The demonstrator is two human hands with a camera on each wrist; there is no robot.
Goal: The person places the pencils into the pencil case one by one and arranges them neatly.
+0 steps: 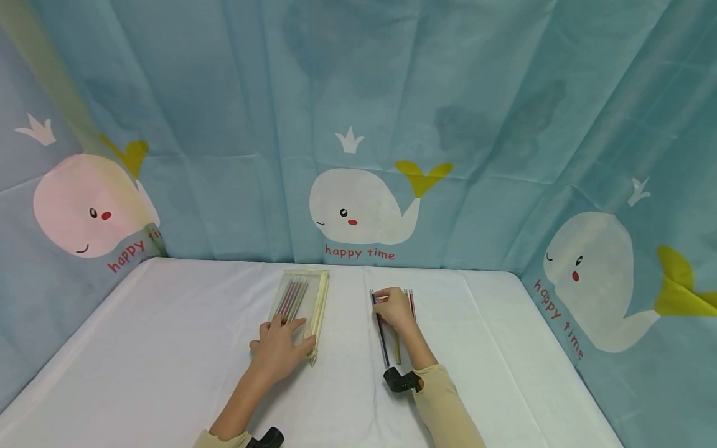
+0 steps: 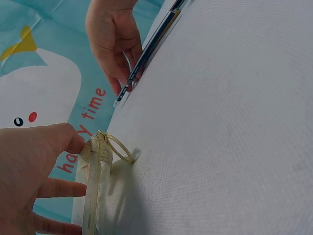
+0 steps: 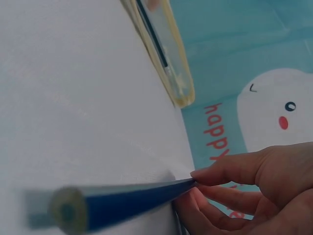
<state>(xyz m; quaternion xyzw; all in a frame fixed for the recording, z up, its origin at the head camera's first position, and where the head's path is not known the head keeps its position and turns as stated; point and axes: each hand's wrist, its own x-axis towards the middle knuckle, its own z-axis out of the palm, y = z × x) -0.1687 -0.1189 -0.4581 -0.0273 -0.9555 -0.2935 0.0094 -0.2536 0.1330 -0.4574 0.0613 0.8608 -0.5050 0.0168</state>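
A clear pencil case (image 1: 320, 295) with pale yellow trim lies on the white table, left of centre. Several pencils (image 1: 292, 295) show through its see-through side. My left hand (image 1: 277, 354) rests on the near end of the case, fingers spread, the thumb by the zipper edge (image 2: 100, 169). To the right, my right hand (image 1: 396, 311) pinches a dark blue pencil (image 3: 132, 203) near its far end between thumb and fingertips. The pencil's blunt end points back toward the wrist camera. Beneath and beside that hand lie a yellowish pencil (image 1: 398, 350) and a red one (image 1: 412, 302), partly hidden.
A white cloth (image 1: 493, 373) covers the table. A blue curtain (image 1: 224, 124) printed with whales hangs behind and along both sides. Black wrist cameras, one of them the right camera (image 1: 399, 379), sit at both sleeves. A yellow loop (image 2: 122, 149) sticks out from the zipper end.
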